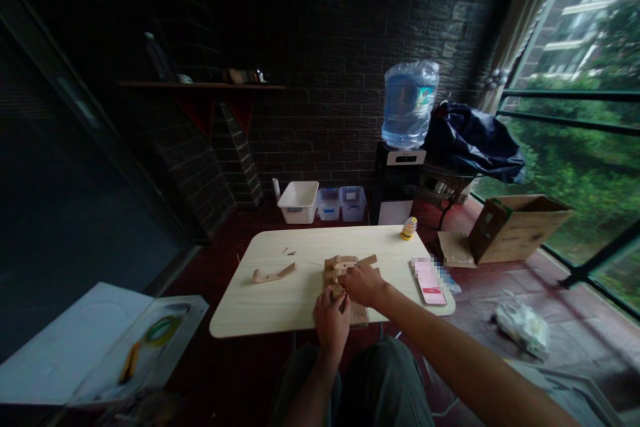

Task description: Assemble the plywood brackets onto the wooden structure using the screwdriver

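Note:
A wooden assembly (pixel 329 268) with curved wooden pieces lies at the front middle of the pale table (pixel 280 307). At its near left corner, my left hand (pixel 332 317) is closed around a small wooden part (pixel 338 292). My right hand (pixel 364 283) reaches over the assembly from the right, fingers bent down and touching near the same part; its fingertips are partly hidden. One wooden strip (pixel 369 259) sticks out behind my right hand. A separate curved wooden piece (pixel 274 275) rests on the left of the table.
A small yellow-capped bottle (pixel 409 229) stands at the table's back right, with a phone (pixel 431 283) nearer. An open case (pixel 150 340) with tools sits at lower left. Plastic bins (pixel 299 203), a water dispenser (pixel 400 180) and a cardboard box (pixel 515 230) stand beyond.

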`<control>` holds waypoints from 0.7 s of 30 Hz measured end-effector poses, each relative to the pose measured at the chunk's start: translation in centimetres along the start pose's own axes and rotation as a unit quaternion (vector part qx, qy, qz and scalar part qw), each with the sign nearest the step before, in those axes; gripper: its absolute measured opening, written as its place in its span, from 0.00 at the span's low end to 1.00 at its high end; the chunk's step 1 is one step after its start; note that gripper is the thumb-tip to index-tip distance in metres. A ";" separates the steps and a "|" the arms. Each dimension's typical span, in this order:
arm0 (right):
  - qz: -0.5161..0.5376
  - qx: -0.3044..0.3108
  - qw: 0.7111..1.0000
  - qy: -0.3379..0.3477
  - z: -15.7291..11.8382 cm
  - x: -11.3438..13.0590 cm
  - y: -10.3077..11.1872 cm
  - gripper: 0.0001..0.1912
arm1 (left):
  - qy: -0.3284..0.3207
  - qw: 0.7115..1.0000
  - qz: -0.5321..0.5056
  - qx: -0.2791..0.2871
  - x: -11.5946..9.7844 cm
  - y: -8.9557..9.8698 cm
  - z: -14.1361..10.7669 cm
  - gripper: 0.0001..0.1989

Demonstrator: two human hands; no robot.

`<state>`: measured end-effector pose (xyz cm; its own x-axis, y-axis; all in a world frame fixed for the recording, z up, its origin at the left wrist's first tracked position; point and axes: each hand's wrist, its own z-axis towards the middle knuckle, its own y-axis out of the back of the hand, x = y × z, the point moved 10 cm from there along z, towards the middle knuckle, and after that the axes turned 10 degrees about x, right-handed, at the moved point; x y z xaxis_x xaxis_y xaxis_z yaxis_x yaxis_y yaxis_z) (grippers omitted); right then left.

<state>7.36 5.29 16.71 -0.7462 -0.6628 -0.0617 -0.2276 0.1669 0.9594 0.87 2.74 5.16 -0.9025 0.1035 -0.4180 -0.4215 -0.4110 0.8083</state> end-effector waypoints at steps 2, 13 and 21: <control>-0.005 0.000 1.000 0.006 0.3 0.3 -0.3 0.14 | 0.003 1.000 -0.003 0.001 0.0 -0.1 -0.1 0.08; 0.066 0.013 0.996 -0.065 0.8 -2.0 -1.3 0.16 | 0.018 1.000 -0.018 0.002 0.7 -0.6 -0.1 0.10; 0.142 0.021 0.984 -0.103 0.8 -3.5 -2.9 0.16 | 0.014 1.000 0.002 -0.007 0.7 -0.6 -0.2 0.10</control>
<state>10.17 7.70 13.94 -0.8931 -0.4244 0.1491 -0.0135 0.3564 0.9342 0.48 2.89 4.34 -0.9009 0.0762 -0.4272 -0.4170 -0.4243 0.8038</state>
